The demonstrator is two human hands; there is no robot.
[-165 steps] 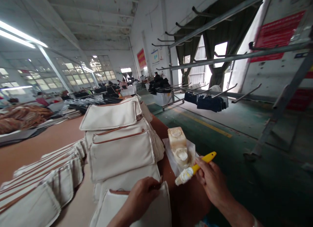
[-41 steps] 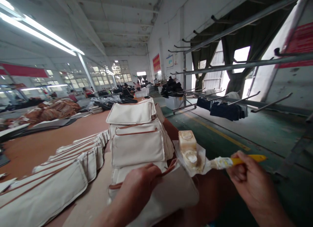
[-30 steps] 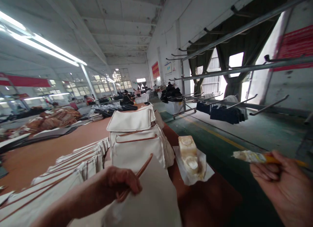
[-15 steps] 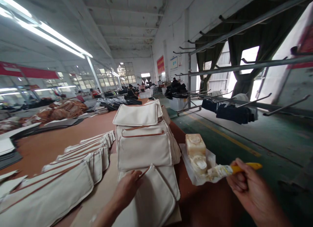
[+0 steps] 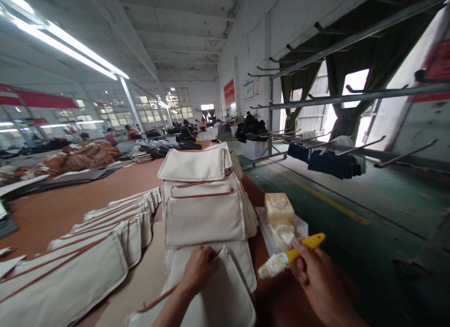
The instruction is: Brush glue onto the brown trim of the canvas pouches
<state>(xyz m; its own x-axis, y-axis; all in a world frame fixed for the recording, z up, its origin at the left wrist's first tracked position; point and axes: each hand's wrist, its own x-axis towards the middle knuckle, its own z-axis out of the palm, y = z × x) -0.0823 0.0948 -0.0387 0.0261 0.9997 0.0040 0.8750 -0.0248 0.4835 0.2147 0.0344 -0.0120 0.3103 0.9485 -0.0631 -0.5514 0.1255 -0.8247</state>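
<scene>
My right hand [image 5: 311, 268] grips a yellow-handled paintbrush [image 5: 288, 255], its bristles coated in pale glue-like paste and pointing left. My left hand [image 5: 201, 269] is closed at the top edge of a cream fabric panel with brown trim [image 5: 225, 289], pinching that edge; the fingertips are partly hidden. Behind this panel stands a stack of similar cream pieces [image 5: 206, 219] with brown strips. Beyond the brush, an open-topped plastic container [image 5: 280, 209] smeared with paste sits on a whitish sheet [image 5: 302, 226] at the table's right edge.
Overlapping cream panels [image 5: 101, 256] fan out along the left of the brown tabletop [image 5: 70, 205]. Farther back lie brown material [image 5: 87, 155] and dark bundles [image 5: 165, 148]. On the right stands a metal rack with prongs [image 5: 337, 99], dark bags [image 5: 333, 163] hanging from it. People sit in the distance.
My right hand has carried the brush left and slightly down, away from the container toward the panels. My left hand has shifted a little right along the panel, whose left part now shows.
</scene>
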